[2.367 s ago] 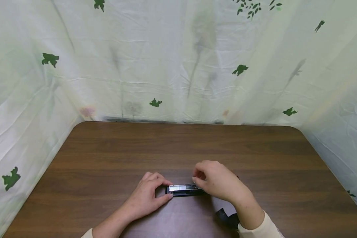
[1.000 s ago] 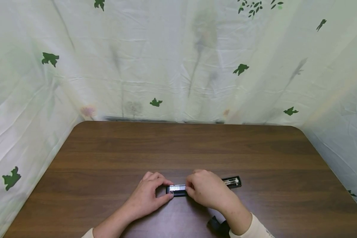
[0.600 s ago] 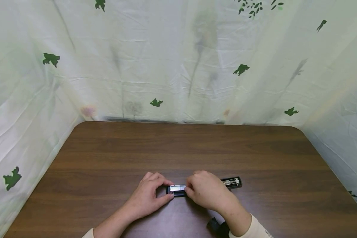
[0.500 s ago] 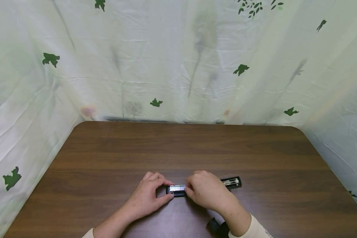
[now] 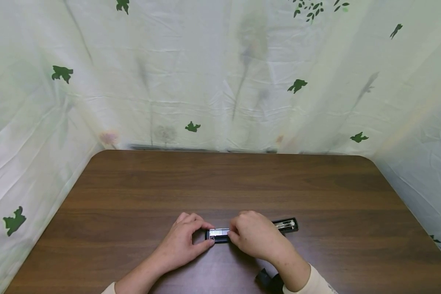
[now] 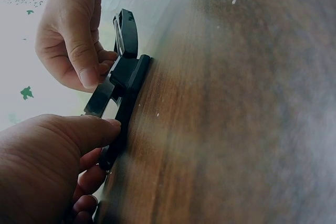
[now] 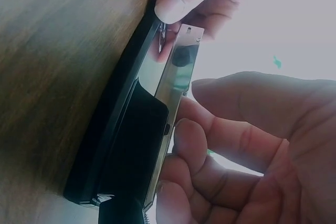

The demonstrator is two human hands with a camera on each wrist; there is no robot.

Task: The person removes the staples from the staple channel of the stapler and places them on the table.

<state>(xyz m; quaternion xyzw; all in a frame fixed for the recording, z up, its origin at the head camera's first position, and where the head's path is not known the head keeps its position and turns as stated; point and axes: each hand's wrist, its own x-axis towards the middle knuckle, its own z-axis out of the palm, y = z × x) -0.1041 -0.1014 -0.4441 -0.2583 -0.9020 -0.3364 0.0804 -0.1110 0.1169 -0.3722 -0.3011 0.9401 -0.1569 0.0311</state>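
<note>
Thumb (image 5: 203,246) and forefinger (image 5: 202,225) of the left hand (image 5: 180,245) are closed about one end of the opened stapler (image 5: 220,239), laid on the table (image 5: 169,179). The right hand (image 5: 255,234) is curled at its metal rail (image 7: 179,77); whether anything is pinched cannot be told. The base (image 6: 131,95) is best held flat, with light pressure applied squarely to the rail.

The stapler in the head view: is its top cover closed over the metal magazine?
No, the cover is swung back, showing past the right hand, and the magazine lies exposed.
</note>
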